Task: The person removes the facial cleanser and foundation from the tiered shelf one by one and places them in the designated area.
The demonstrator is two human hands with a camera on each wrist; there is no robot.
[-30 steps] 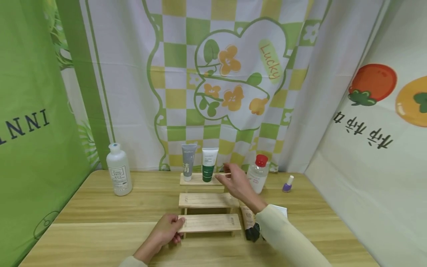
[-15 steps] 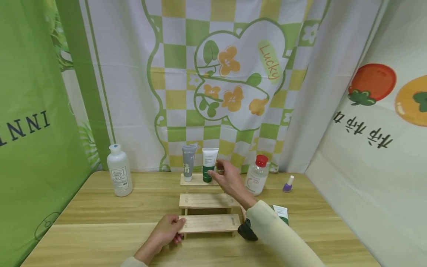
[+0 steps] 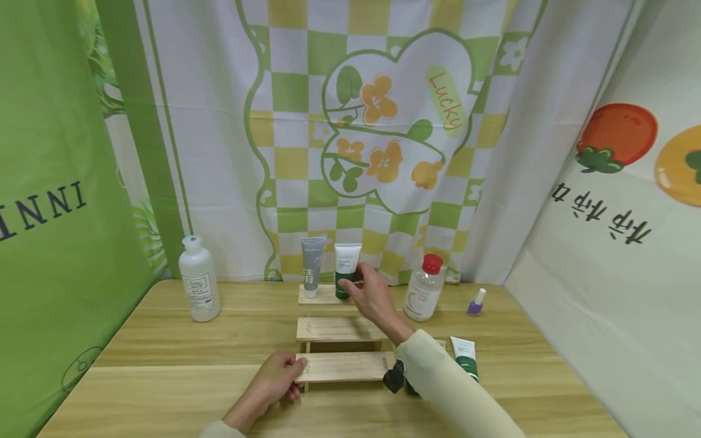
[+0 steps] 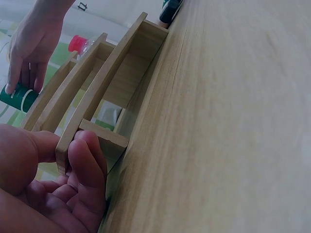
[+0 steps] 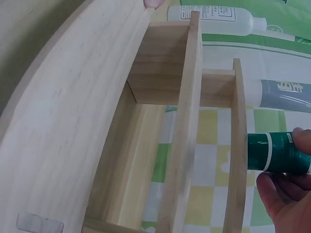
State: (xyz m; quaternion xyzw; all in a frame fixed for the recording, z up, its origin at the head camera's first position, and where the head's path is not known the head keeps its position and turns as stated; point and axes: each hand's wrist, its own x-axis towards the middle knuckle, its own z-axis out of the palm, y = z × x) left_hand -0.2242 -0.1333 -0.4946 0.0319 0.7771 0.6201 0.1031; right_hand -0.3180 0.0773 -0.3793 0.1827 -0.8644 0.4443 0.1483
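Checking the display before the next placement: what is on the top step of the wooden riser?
On the top step stand a grey tube and a green-and-white tube, which the right hand grips. The hand covers the step's right end.

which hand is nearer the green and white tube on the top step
Right. The right hand pinches the green and white tube at its base; the left hand grips the lowest step's left end.

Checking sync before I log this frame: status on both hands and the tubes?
Right hand pinching green tube upright on top step. Left hand gripping stepped wooden rack at bottom step. Grey tube close beside.
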